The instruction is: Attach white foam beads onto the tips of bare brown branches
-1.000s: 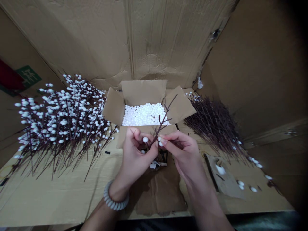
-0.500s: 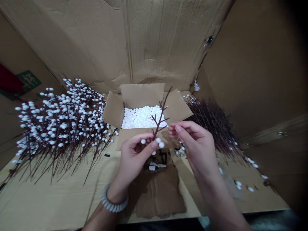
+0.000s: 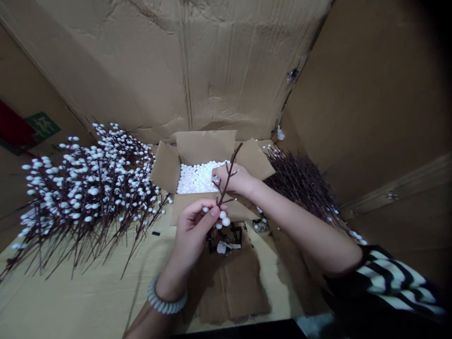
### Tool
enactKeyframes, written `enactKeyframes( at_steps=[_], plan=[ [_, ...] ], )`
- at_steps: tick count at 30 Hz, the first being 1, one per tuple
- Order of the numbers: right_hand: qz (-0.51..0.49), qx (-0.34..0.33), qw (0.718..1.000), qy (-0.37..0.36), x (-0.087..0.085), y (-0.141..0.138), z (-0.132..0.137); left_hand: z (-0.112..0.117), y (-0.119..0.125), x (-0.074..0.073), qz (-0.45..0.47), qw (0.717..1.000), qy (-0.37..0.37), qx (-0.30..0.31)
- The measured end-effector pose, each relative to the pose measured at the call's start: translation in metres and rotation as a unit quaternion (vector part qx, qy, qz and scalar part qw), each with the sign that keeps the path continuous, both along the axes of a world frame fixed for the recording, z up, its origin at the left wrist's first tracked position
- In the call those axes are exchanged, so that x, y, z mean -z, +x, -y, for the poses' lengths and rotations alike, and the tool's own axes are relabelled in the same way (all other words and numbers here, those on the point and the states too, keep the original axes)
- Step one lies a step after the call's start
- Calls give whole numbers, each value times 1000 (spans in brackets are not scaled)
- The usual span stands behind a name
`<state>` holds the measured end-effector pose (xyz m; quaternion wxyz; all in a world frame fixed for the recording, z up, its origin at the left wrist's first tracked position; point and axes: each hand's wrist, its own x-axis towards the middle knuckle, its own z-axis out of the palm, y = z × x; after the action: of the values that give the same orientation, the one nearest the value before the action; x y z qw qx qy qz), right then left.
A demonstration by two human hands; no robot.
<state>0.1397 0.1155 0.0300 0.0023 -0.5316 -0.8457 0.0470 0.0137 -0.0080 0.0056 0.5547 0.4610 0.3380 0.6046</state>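
Between the thumb and fingers of my left hand (image 3: pixel 192 230) is a dark brown artificial twig (image 3: pixel 229 176), tilted up and to the right. Several white balls (image 3: pixel 225 220) cluster at its lower part beside my thumb, while the forked upper part is bare. Behind the twig, my right hand (image 3: pixel 238 179) reaches into an open cardboard box (image 3: pixel 206 143). Its bent fingers are down among loose white foam balls (image 3: pixel 194 178); the twig partly covers them, and anything they pinch is hidden.
A large pile of white-berried twigs (image 3: pixel 88 183) lies left of the box. Dark, mostly bare twigs (image 3: pixel 303 183) are heaped at the right. In front are a brown cardboard piece (image 3: pixel 229 287) and a white-and-black object (image 3: pixel 226 246). Cardboard walls (image 3: pixel 229 61) surround the table.
My right hand has moved forward and left, from beside the twig into the box of balls. My left hand still holds the twig, shifted slightly left and lower in view.
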Motion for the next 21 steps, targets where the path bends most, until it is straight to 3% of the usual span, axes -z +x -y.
enactKeyframes(
  at_steps=[6,12,16,21],
  plan=[
    [23,-30,999,-8,12,-15,-12,1,-1,-3,-22,1000,-17,1],
    [-14,-46,999,-15,23,-17,-21,2,-1,-3,-23,1000,-14,4],
    [-90,-34,995,12,23,-7,-19,3,-1,-1,-10,1000,-25,12],
    [-244,1,969,49,8,3,-2,3,-2,-2,-8,999,-38,9]
  ],
)
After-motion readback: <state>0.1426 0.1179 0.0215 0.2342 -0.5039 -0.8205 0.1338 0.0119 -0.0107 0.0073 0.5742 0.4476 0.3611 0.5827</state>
